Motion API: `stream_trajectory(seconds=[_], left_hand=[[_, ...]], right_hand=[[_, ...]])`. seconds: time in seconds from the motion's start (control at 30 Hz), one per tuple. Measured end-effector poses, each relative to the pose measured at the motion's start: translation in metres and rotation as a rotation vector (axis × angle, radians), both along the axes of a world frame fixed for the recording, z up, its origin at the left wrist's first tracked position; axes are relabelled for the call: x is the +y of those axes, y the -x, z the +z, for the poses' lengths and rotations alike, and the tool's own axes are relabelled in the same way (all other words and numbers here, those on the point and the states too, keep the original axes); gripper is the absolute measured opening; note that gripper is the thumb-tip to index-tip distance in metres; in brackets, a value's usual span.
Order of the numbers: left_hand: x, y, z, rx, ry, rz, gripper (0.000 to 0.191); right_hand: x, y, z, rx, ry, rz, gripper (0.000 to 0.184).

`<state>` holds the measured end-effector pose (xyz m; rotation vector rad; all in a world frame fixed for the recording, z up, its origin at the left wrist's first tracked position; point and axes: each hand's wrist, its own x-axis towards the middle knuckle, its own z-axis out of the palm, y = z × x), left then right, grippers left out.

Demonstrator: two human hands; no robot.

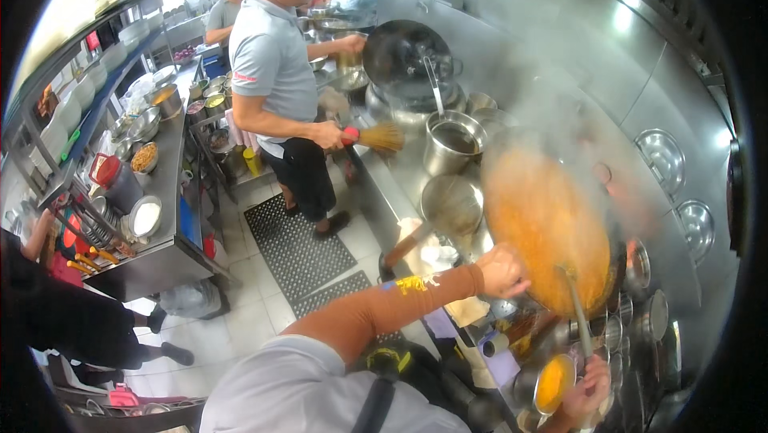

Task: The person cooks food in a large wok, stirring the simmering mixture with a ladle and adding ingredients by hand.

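Before me stands a large wok (543, 217) full of steaming orange sauce or curry, its far side blurred by steam. My right hand (591, 386) grips the long handle of a metal ladle (579, 313), whose head dips into the orange food. Beside that hand is a metal bowl with a bright yellow-orange content (553, 382). My left hand (503, 271), below a brown sleeve, is curled at the wok's near rim. Whether its fingers hold a handle or cloth there is hidden.
A long-handled pan (451, 208) and a steel pot of dark liquid (453, 143) stand left of the wok. Further along, a co-worker (273, 67) holds a wok brush (381, 136) and a tilted black wok (409, 58). Metal containers (612, 334) line the right. Behind is a prep counter (165, 175).
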<state>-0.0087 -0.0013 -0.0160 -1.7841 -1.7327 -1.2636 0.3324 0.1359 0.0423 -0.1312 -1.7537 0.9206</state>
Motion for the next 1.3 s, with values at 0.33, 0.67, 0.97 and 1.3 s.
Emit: stream_trajectory(seconds=[0.33, 0.67, 0.97, 1.3], left_hand=[[0.023, 0.01, 0.007, 0.105, 0.099, -0.01, 0.019], [0.021, 0.012, 0.005, 0.039, 0.033, -0.023, 0.016], [0.025, 0.009, -0.001, 0.04, 0.025, -0.026, 0.014], [0.02, 0.008, -0.007, 0.05, 0.057, 0.033, 0.017]], right_hand=[[0.055, 0.087, 0.001, -0.04, -0.087, 0.085, 0.034], [0.124, 0.178, 0.01, 0.007, 0.041, 0.167, 0.035], [0.176, 0.231, -0.003, -0.065, -0.11, -0.043, 0.03], [0.139, 0.254, 0.01, -0.165, -0.076, -0.009, 0.019]])
